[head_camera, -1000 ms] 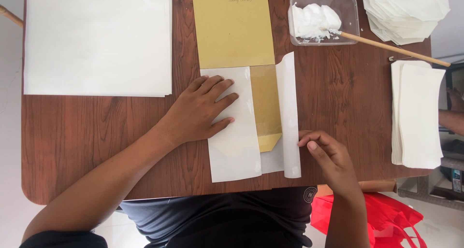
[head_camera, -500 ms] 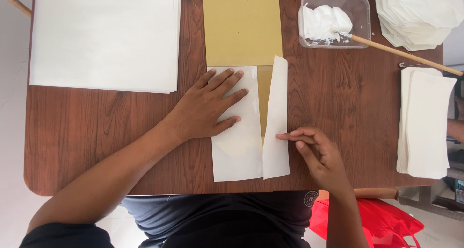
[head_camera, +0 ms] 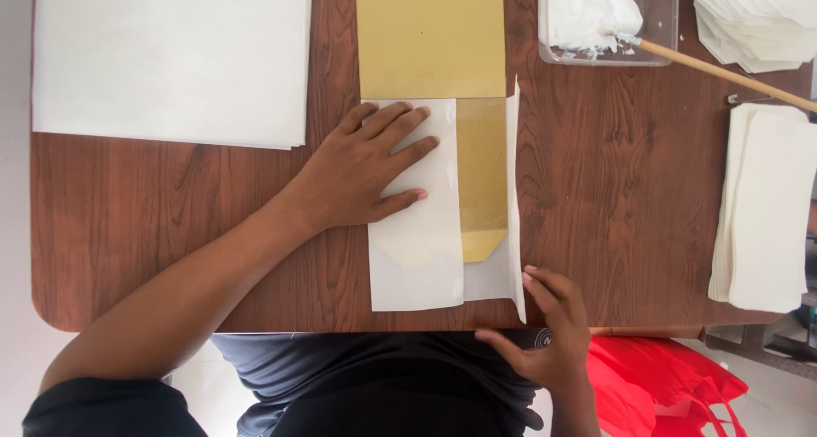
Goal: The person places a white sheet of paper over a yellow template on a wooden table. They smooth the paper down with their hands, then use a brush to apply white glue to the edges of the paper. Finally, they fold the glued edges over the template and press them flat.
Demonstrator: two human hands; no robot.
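A white paper sheet lies on the brown table, wrapped around the lower part of a long gold card. Its left flap is folded over the card, and my left hand presses flat on that flap with fingers spread. The right flap stands nearly on edge, leaving a strip of gold uncovered. My right hand is at the table's front edge with fingers apart; its fingertips touch the lower corner of the right flap and grip nothing.
A stack of large white sheets lies at the back left. A clear tub of white paste holds a wooden stick. Folded white papers and another pile sit at the right. A red bag is below.
My right hand slid down from the flap's middle to its lower corner at the table edge. The right flap, earlier leaning over the card, now stands on edge. My left hand stayed put.
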